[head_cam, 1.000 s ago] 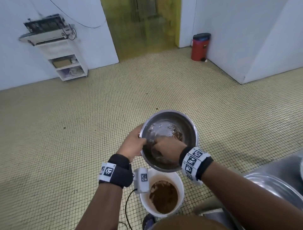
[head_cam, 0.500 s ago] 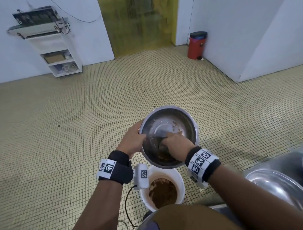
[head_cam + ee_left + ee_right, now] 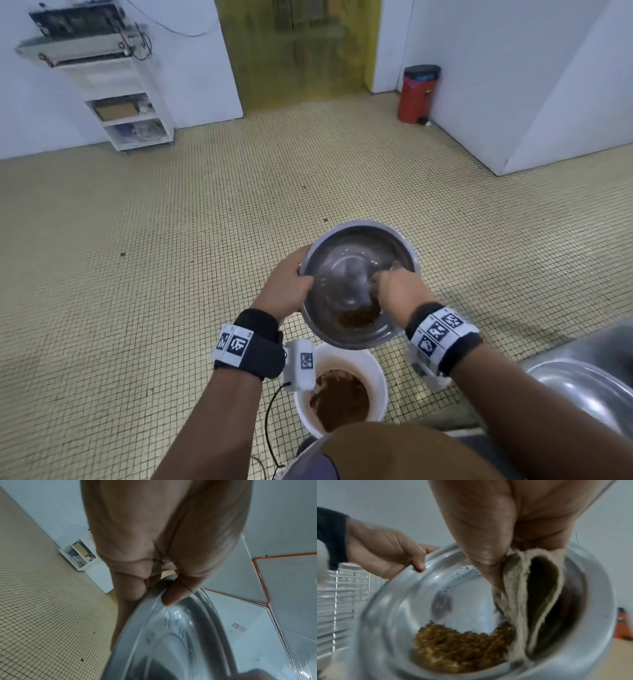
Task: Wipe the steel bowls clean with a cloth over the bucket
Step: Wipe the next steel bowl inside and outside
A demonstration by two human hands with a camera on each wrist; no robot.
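Left hand [image 3: 286,289] grips the steel bowl [image 3: 359,260] rim at nine o'clock, tilted above the bucket [image 3: 373,363]. Right hand [image 3: 400,291] clutches the cloth [image 3: 537,596] inside at three o'clock. Upper wall looks wiped; brown residue [image 3: 460,647] at six o'clock remains.

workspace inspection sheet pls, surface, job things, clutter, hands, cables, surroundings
surface: yellow tiled floor, dark specks on it
job's things: steel bowl tilted over white bucket; brown residue gathered at bowl's low side; more brown waste in bucket; second steel bowl at right
clutter: nothing seen
grippers: left hand grips the bowl rim, thumb inside; right hand grips cloth inside the bowl
cables: black cable hangs from left wrist camera; wire on wall by shelf
surroundings: white shelf unit, red bin, yellow doorway, white walls
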